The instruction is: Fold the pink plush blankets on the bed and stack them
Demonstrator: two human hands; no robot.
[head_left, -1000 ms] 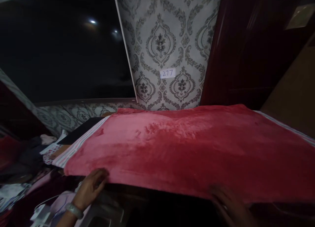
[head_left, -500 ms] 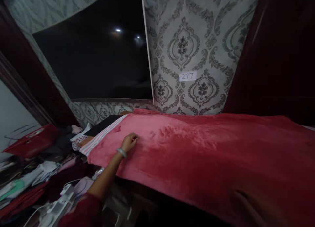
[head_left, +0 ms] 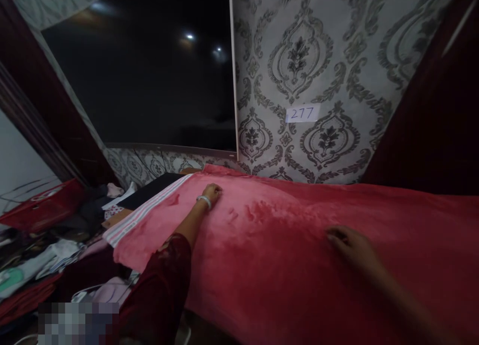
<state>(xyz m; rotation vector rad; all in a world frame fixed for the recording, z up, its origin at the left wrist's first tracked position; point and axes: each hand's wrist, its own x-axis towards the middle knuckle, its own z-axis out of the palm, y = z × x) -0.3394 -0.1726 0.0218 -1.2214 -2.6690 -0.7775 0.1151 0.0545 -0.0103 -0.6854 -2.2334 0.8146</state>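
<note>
A large red plush cloth (head_left: 277, 265), like a towel or blanket, lies spread over a raised surface in front of me. Its left end has a striped white and grey band (head_left: 149, 205). My left hand (head_left: 211, 192), with a pale bracelet at the wrist, is at the far left part of the cloth. Its fingers are loosely bent and no fold shows gripped in them. Over the middle right of the cloth is my right hand (head_left: 346, 242), fingers bent, with a gap between thumb and fingers. Whether it touches the cloth is unclear.
A big dark television (head_left: 149, 75) hangs on the patterned wall above. A paper label marked 277 (head_left: 303, 113) is stuck beside it. Heaped clothes (head_left: 56, 260) and a red bag (head_left: 43, 205) are at the left. A flat black item (head_left: 153, 190) lies by the striped band.
My left hand has moved away from me and slightly right over the cloth. My right hand, blurred low at the right before, has come forward and left. The view has shifted closer.
</note>
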